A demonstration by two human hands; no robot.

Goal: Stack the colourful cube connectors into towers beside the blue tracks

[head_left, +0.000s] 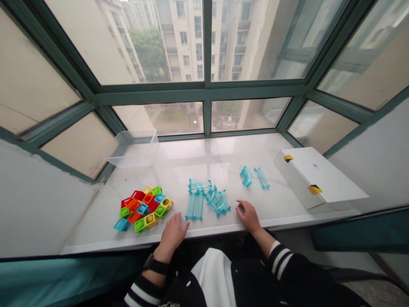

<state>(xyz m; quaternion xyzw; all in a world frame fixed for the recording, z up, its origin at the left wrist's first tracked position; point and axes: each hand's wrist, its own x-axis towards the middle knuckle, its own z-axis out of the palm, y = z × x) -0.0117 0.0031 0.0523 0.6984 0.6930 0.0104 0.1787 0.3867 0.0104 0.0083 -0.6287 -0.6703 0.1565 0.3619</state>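
- We can't count the clear blue track pieces in the middle cluster (207, 198): they overlap, and their see-through edges blur together.
- The clear container (134, 160) near the window is faint; the sleeves run out of view at the bottom.
- In that cluster, lying on the white sill (220, 153) between the hands, we see straight lengths (194, 207) with their long axis running toward the window; a curved piece lies crosswise at their far end.
- Farther right, a straight piece (262, 178) slants, far end leftward, beside a curve (246, 176).
- Our left hand (173, 232), near the coloured blocks (147, 207), has its thumb spread from its fingers.
- Our right hand (248, 216) has loosely bent fingers; some tips are hidden.
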